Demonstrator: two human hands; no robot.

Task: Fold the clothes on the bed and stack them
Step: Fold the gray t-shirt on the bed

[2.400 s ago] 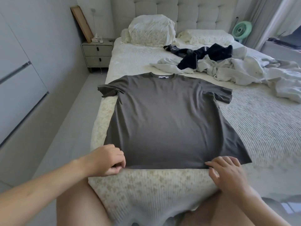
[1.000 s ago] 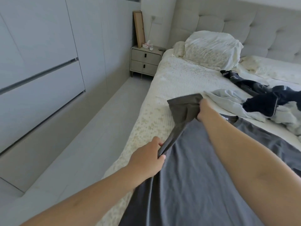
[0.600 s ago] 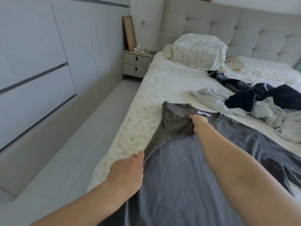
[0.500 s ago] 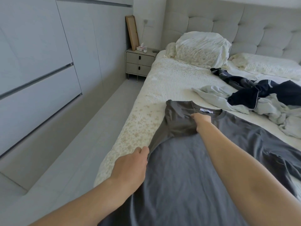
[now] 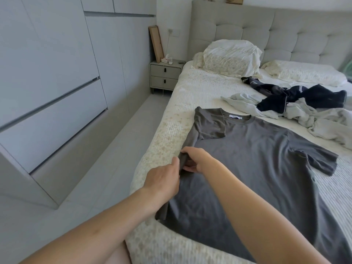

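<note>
Grey T-shirt (image 5: 257, 168) flat on bed (image 5: 200, 92), left sleeve folded in; both hands, left hand (image 5: 163, 180) and right hand (image 5: 194, 159), pinching its left edge; lower hem cut off.

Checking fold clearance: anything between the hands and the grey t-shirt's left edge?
Nothing visible. Both the left hand and right hand already grip the dark grey cotton t-shirt at its left edge.

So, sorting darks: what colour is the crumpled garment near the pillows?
Navy garment with thin white piping, head view.
</note>
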